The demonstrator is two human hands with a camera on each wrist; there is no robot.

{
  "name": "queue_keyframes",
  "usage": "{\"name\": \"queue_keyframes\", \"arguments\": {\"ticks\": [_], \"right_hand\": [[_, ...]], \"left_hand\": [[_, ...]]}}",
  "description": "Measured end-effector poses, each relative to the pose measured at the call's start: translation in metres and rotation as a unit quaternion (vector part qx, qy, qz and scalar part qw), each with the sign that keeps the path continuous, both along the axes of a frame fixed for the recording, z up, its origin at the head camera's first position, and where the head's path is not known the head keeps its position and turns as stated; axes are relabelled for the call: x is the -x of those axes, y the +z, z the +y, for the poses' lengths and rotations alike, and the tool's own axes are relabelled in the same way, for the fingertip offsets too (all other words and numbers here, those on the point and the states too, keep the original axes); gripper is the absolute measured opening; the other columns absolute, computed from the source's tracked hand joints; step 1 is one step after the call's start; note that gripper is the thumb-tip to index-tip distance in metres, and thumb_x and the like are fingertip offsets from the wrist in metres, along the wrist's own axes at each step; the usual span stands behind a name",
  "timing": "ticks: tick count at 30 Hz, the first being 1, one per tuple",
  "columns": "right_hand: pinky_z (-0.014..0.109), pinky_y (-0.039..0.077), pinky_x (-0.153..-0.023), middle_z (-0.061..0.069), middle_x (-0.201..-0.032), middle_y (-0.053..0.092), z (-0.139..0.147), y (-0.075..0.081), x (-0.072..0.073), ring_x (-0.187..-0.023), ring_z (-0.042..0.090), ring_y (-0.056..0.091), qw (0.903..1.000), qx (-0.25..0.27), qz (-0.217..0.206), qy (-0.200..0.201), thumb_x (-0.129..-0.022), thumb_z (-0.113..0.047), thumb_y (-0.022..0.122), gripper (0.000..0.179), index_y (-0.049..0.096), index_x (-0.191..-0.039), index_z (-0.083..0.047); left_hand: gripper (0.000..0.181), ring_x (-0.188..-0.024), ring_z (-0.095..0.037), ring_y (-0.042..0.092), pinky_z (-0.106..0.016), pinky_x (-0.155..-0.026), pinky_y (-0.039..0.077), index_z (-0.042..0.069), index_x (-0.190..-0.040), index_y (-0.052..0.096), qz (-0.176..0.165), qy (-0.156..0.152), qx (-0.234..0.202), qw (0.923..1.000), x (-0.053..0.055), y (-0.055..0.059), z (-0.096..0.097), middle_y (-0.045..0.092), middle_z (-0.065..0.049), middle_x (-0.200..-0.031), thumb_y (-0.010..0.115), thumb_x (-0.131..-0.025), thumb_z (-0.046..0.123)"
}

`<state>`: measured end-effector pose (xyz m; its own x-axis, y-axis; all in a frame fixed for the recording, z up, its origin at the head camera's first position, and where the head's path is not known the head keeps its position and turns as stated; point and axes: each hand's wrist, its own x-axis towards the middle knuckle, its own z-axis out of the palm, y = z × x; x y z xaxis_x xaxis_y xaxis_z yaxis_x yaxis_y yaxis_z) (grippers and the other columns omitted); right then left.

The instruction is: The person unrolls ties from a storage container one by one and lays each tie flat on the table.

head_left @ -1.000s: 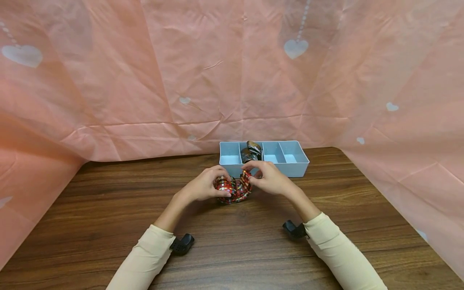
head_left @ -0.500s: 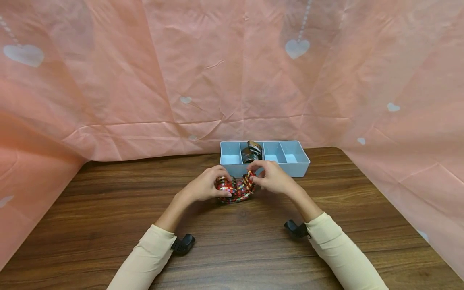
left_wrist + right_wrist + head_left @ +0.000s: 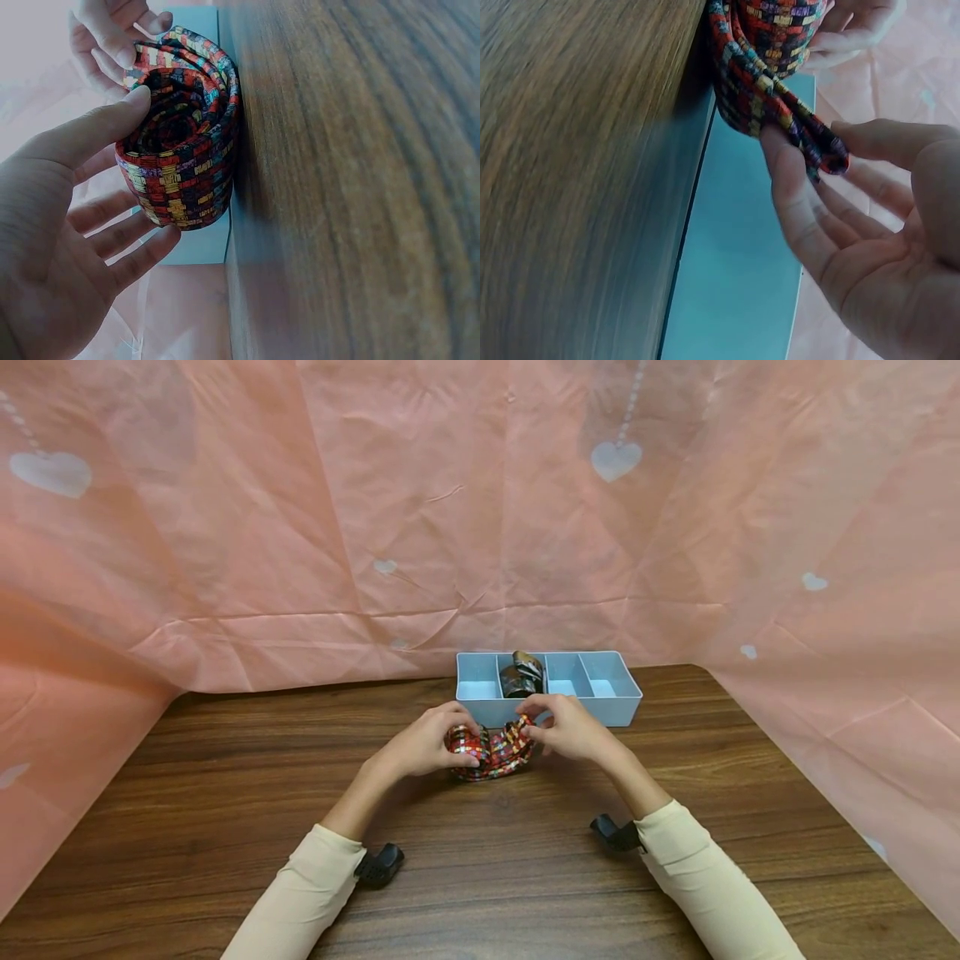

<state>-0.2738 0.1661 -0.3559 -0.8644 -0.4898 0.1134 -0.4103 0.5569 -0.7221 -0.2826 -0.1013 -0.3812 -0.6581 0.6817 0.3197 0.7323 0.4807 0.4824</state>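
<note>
A rolled necktie (image 3: 501, 763) with a red, black and yellow woven pattern stands on its edge on the table, in front of the box. My left hand (image 3: 426, 745) holds the coil, the thumb on its upper rim and the fingers around the outer side; the left wrist view shows the spiral of the roll (image 3: 176, 180). Between thumb and fingers, my right hand (image 3: 566, 727) pinches the necktie's loose outer end (image 3: 780, 112), which stands away from the coil on the right. Part of the roll is hidden behind the left fingers.
Just behind the hands is a light blue box (image 3: 615, 712) with several compartments. A dark, shiny patterned roll (image 3: 522, 678) sits in its second compartment from the left. Wooden tabletop (image 3: 480, 877) extends around, and a pink curtain (image 3: 420, 527) hangs behind and at both sides.
My right hand has shifted slightly right, drawing the necktie's outer end a little away from the coil. The left hand stays in place on the roll.
</note>
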Motion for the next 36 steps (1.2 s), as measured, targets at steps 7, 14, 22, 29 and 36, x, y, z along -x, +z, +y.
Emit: {"name": "queue_keyframes", "arguments": {"ticks": [7, 14, 22, 29, 36], "right_hand": [[0.036, 0.057, -0.055, 0.024, -0.115, 0.069, 0.005, -0.002, 0.002, -0.063, 0.037, 0.07, 0.9993, -0.008, 0.025, 0.025, -0.096, 0.001, 0.069, 0.026, 0.067, -0.121, 0.006], [0.027, 0.051, -0.052, 0.021, -0.11, 0.071, 0.011, -0.004, 0.004, -0.061, 0.034, 0.07, 0.9989, -0.017, 0.027, 0.035, -0.09, 0.003, 0.075, 0.032, 0.068, -0.121, 0.006], [0.027, 0.055, -0.059, 0.022, -0.114, 0.07, 0.014, -0.004, 0.005, -0.07, 0.019, 0.072, 0.9974, -0.026, 0.05, 0.045, -0.082, 0.005, 0.08, 0.039, 0.071, -0.12, 0.004], [0.035, 0.059, -0.071, 0.019, -0.112, 0.071, 0.017, -0.009, 0.006, -0.074, 0.014, 0.069, 0.9919, -0.058, 0.097, 0.059, -0.076, 0.006, 0.085, 0.047, 0.071, -0.12, 0.005], [0.027, 0.055, -0.067, 0.019, -0.116, 0.07, 0.023, -0.013, 0.006, -0.072, 0.006, 0.065, 0.992, -0.069, 0.091, 0.054, -0.08, 0.005, 0.083, 0.044, 0.071, -0.122, 0.003]], "left_hand": [[0.033, -0.105, -0.025, 0.063, -0.04, -0.095, 0.051, 0.004, -0.106, 0.073, 0.006, 0.001, 0.002, 1.0, 0.0, 0.0, 0.0, 0.065, -0.01, -0.113, 0.089, -0.082, 0.02], [0.032, -0.106, -0.024, 0.063, -0.039, -0.096, 0.051, 0.005, -0.106, 0.074, 0.002, 0.006, 0.006, 1.0, 0.0, 0.0, 0.002, 0.065, -0.009, -0.114, 0.089, -0.082, 0.02], [0.032, -0.105, -0.023, 0.064, -0.039, -0.096, 0.051, 0.005, -0.106, 0.074, 0.007, 0.008, 0.005, 0.9999, 0.0, 0.0, 0.002, 0.065, -0.008, -0.112, 0.089, -0.081, 0.02], [0.033, -0.107, -0.023, 0.064, -0.039, -0.097, 0.051, 0.005, -0.107, 0.074, 0.0, 0.013, 0.012, 0.9998, 0.0, -0.001, 0.001, 0.065, -0.008, -0.114, 0.089, -0.082, 0.021], [0.032, -0.107, -0.024, 0.064, -0.04, -0.098, 0.051, 0.004, -0.106, 0.074, -0.001, 0.012, 0.009, 0.9999, 0.0, -0.001, 0.001, 0.065, -0.009, -0.114, 0.089, -0.082, 0.02]]}}
